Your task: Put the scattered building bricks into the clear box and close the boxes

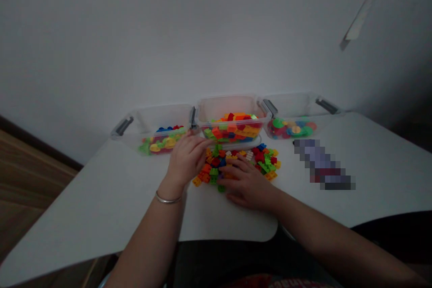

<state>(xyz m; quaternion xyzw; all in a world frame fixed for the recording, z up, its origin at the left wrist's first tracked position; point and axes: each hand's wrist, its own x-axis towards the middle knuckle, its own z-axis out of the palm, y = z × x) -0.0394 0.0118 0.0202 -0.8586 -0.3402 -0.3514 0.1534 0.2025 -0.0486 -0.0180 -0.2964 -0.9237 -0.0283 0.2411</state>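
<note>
My left hand point(189, 155), with a silver bangle point(168, 200) at the wrist, is raised at the left edge of a pile of colourful toy building bricks point(266, 161). Its fingers reach right over the pile, loosely stretched; nothing shows clearly in them. Green bricks point(217, 148) lie close to its fingertips. My right hand point(249, 182) rests palm down on the near side of the pile, fingers spread and touching bricks. The bricks under its palm are hidden. Behind the pile stands a clear plastic box point(232, 123) holding more bricks.
A clear box point(155, 135) with coloured pieces stands at the left, partly behind my left hand. Another clear box point(293, 121) with round colourful pieces stands at the right. A pixelated object point(320, 164) lies right of the pile. The white table point(111, 207) meets the wall point(168, 45).
</note>
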